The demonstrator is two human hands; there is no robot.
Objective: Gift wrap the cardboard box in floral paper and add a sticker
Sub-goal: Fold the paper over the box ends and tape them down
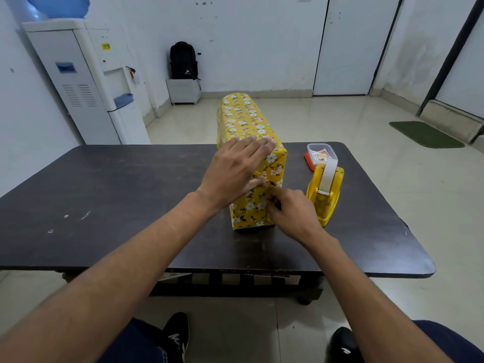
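Sealing the box's point(246, 119) end flap point(273, 163).
Left hand point(233, 166) lies straight-fingered on top; right hand point(290, 213) pinches the flap; tape dispenser point(324, 195) likely needed next.

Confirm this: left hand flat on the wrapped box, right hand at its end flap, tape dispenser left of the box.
One error: the head view shows the tape dispenser right of the wrapped box, not left. Left hand flat on it, right hand at its end flap: correct.
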